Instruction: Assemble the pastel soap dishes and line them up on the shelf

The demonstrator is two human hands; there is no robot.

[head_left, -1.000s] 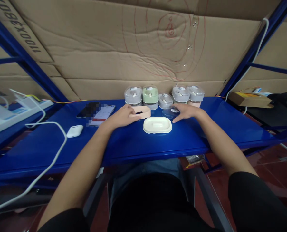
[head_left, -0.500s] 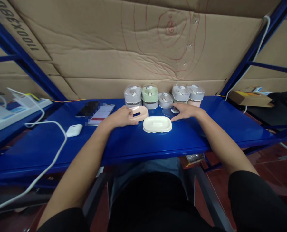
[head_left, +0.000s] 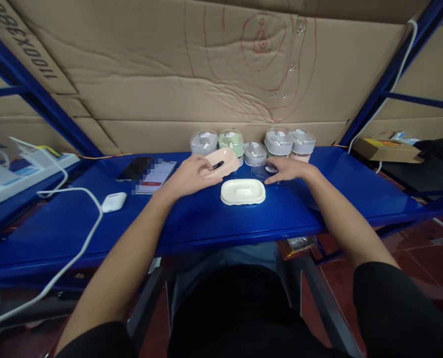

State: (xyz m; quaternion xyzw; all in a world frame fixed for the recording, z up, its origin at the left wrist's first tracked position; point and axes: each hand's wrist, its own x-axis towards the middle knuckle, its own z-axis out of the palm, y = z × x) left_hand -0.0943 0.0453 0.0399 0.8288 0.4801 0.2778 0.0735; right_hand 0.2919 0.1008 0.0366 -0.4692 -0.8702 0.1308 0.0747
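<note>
In my left hand (head_left: 194,175) is a pink oval soap dish tray (head_left: 231,160) with a slot through its middle; the thumb is at its near edge and the fingers at its far side. It is tilted and lifted off the blue table. My right hand (head_left: 290,170) has its thumb and fingers around the right end of a clear lid (head_left: 257,172) with a round sticker, which lies on the table. Between the hands, nearer me, a cream oval soap dish base (head_left: 242,192) with a raised middle lies flat, untouched.
Several lidded soap boxes, among them a grey one (head_left: 204,143) and a green one (head_left: 230,142), line the back of the blue table (head_left: 221,223) before a cardboard wall (head_left: 139,59). Phones (head_left: 157,174), a white earbud case (head_left: 114,202) and a white cable (head_left: 90,233) are at left.
My left hand has raised the pink tray off the table, tilting it and moving it slightly right. My right hand stays at the clear lid; the cream base has not moved.
</note>
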